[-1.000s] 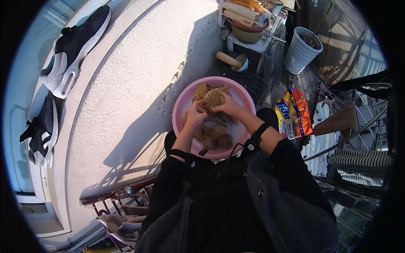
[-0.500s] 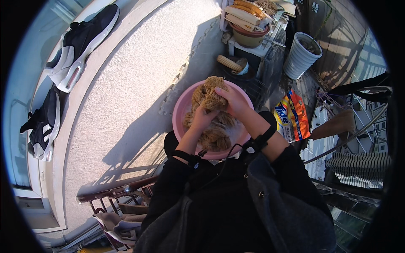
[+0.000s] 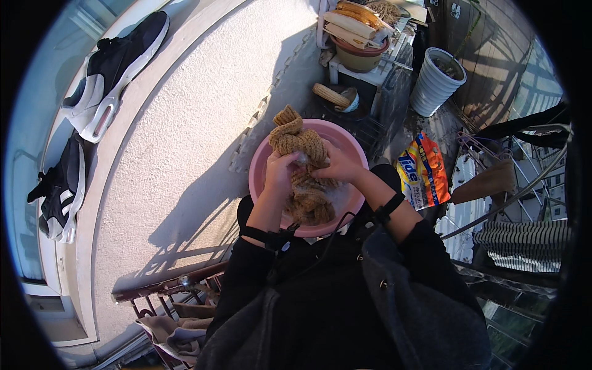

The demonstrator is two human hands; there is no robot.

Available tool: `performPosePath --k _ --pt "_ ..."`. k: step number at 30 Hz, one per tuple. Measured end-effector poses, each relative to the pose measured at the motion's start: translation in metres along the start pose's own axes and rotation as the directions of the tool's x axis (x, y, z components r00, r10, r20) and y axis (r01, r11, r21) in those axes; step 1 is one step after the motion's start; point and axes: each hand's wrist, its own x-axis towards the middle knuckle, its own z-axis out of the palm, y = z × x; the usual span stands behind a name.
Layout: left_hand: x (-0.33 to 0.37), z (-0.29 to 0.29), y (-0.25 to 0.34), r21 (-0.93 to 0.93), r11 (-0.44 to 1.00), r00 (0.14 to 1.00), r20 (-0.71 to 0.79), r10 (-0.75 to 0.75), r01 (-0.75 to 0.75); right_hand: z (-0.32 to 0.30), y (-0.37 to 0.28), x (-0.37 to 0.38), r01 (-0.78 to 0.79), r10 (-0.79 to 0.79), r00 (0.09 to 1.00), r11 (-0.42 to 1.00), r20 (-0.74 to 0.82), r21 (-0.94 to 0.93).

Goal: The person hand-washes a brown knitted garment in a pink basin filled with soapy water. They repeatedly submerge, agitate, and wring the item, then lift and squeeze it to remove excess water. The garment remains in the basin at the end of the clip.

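1. Gripping the brown ribbed knit (image 3: pixel 311 143) above the pink basin (image 3: pixel 256 176), my left hand (image 3: pixel 280 174) and right hand (image 3: pixel 339 165) curl around its bunched middle; more brown knit (image 3: pixel 312 206) lies below in suds.
2. It should feel soft, floppy, water-heavy and slick; thick folds look the safest hold, as single stitches could stretch.
3. The basin sits between my knees (image 3: pixel 390 176); its support is hidden. An orange detergent bag (image 3: pixel 424 176) lies rightward.
4. Farther out: a white ribbed flowerpot (image 3: pixel 436 86), sunlit rough wall (image 3: pixel 185 123), black-and-white sneakers (image 3: pixel 120 58).
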Motion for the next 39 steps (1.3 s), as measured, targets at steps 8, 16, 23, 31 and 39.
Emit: performPosePath --k 8,16,23,31,39 --pt "-0.016 0.028 0.054 -0.297 0.954 0.988 0.152 -0.002 0.048 0.006 -0.010 0.029 -0.007 0.018 0.999 0.975 -0.046 0.221" --pt "-0.001 -0.001 0.031 -0.324 0.945 0.999 0.044 -0.022 0.035 0.003 -0.001 0.020 -0.035 0.145 0.966 0.893 -0.213 0.449" --pt "-0.003 -0.018 0.008 0.031 0.988 0.967 -0.208 -0.144 0.154 0.002 0.044 0.018 -0.042 0.108 0.969 0.958 -0.221 0.284" --pt "-0.027 0.000 0.029 0.832 0.046 0.713 0.445 0.542 -0.554 0.002 0.038 0.024 -0.068 0.060 0.994 0.994 -0.096 -0.085" --pt "-0.006 -0.002 0.007 0.724 0.574 0.912 0.198 0.359 -0.383 0.002 -0.018 0.014 -0.036 0.038 0.999 0.984 -0.011 0.176"
